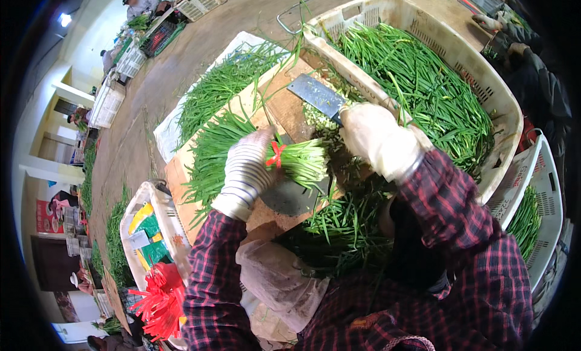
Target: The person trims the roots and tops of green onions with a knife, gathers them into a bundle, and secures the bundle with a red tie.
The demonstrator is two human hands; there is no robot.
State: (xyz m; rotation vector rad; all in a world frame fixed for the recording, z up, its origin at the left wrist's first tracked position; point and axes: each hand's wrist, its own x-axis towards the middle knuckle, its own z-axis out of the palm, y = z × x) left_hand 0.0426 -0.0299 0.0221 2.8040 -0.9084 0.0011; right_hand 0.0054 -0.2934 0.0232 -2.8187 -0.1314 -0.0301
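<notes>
My left hand (247, 172), in a striped white glove, is closed round a bundle of green garlic chives (218, 148) lying on a wooden board (181, 180). A red tie (276, 155) circles the bundle just right of that hand, and the pale stem ends (307, 159) point right. In a whitish glove, my right hand (378, 139) grips a cleaver (318, 95) by its dark handle. The broad blade lies above the stem ends, apart from them, with bits of cut stem on it. Chopped pale trimmings (324, 124) are scattered by the board's right edge.
A big white crate (511, 124) full of chives stands at the right, another crate (548, 196) below it. Loose chives (233, 75) lie on a white sheet beyond the board. At left, a crate (174, 227) holds packets and red ties (160, 299). Other people sit farther off.
</notes>
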